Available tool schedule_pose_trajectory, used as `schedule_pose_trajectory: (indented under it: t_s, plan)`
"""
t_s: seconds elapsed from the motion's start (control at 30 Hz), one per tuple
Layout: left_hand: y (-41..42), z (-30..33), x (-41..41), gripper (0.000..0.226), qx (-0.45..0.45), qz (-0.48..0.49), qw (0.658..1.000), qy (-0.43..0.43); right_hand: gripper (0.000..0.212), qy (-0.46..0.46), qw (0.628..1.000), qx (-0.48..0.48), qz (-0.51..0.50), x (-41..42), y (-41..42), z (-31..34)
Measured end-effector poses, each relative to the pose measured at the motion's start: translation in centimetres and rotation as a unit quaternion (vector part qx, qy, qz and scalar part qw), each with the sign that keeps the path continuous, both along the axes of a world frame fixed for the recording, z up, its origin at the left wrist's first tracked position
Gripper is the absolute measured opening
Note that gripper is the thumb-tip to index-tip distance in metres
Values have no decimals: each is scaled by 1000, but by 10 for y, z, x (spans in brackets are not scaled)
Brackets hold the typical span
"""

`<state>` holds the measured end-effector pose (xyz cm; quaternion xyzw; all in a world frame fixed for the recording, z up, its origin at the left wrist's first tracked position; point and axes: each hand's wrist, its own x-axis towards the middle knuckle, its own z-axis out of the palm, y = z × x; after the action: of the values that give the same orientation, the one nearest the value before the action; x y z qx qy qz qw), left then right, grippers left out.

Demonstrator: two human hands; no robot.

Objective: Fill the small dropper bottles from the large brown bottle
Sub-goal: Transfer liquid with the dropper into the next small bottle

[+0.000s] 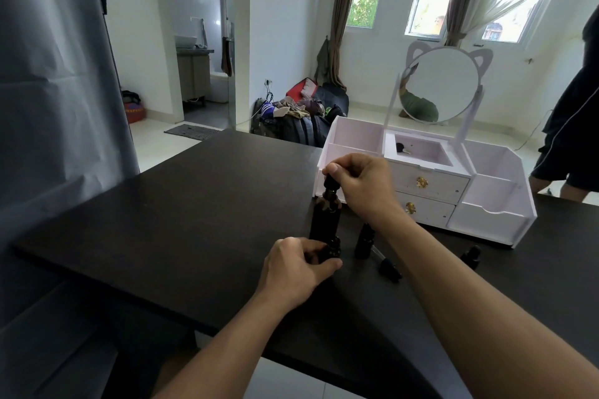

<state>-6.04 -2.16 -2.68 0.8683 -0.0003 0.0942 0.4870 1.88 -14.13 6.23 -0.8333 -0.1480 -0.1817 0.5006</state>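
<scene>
The large brown bottle (325, 215) stands upright on the dark worktop (181, 220), just in front of the white organiser (492, 220). It looks like rigid, smooth glass, likely breakable and top-heavy, so it is best steadied low on the body. The right hand (359, 186) pinches its dropper top (330, 183); the left hand (296, 269) grips a small dropper bottle (428, 244) just before it. Another small bottle (364, 241) and a loose dropper (387, 266) lie to the right.

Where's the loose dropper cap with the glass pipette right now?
In the head view, the loose dropper cap lies on its side on the dark table, just right of the small bottle and under the right forearm, in front of the white organizer.
</scene>
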Motion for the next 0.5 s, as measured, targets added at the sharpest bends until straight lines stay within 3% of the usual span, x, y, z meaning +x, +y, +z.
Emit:
schedule_pose_trajectory:
  t_s: [0.5]
  plan:
    - [0,-1,0,32,6,-5,1000,-19,14,-131,989,63,-6,-26,-12,72]
